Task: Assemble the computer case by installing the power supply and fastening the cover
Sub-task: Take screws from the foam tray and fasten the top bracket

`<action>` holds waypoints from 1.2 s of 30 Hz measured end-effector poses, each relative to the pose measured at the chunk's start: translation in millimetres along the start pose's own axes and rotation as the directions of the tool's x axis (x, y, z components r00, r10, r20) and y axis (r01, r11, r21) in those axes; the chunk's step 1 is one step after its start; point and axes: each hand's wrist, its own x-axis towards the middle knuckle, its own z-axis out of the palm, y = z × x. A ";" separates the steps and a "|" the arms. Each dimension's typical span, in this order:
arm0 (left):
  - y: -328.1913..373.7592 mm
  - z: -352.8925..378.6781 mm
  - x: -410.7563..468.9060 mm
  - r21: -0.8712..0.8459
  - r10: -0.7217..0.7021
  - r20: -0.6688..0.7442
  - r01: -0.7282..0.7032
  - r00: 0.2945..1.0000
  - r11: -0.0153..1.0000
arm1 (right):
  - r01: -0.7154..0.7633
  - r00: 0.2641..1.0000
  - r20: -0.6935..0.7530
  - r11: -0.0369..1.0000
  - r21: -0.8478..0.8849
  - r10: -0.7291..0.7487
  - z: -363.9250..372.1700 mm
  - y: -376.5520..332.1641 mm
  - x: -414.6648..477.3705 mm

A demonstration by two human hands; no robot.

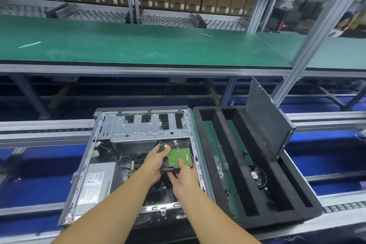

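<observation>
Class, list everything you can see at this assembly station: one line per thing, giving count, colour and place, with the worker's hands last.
case: one, grey metal, open, lying on the conveyor, centre
hard drive: one, black with green board, at the case's right side
power supply: one, grey with white label, case's near-left corner
foam tray: one, black, right of the case
cover: one, dark grey, leaning upright at the tray's far right
fan: one, black, in a tray slot
mat: one, green, on the bench behind
boxes: many, brown, on the back shelves
strips: two, white, on the mat
left hand: grips the hard drive's left edge
right hand: grips its near edge
</observation>
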 end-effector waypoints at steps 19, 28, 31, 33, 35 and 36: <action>12.9 0.1 29.3 0.055 -0.018 0.075 0.014 0.997 0.998 | 0.068 0.997 0.029 0.997 0.041 -0.069 41.9 -10.4 35.5; 10.2 -18.9 42.8 0.172 0.093 0.003 -0.092 0.996 0.981 | 0.077 0.997 0.023 0.982 -0.173 -0.075 58.8 -21.0 54.9; 8.8 -17.2 42.5 0.181 0.083 -0.007 -0.081 0.997 0.980 | 0.036 0.999 0.002 0.998 -0.061 -0.035 62.5 -22.2 58.0; 9.1 -17.3 42.1 0.188 0.077 0.009 -0.077 0.997 0.979 | 0.061 0.998 -0.008 0.996 -0.064 -0.061 64.5 -21.6 58.3; 8.8 -17.4 41.4 0.203 0.063 0.008 -0.063 0.998 0.977 | 0.068 0.997 -0.027 0.988 -0.139 -0.072 63.8 -19.3 58.7; 8.6 -17.4 40.5 0.208 0.051 -0.009 -0.048 0.999 0.977 | 0.055 0.996 -0.051 0.977 -0.204 -0.066 63.3 -18.2 58.5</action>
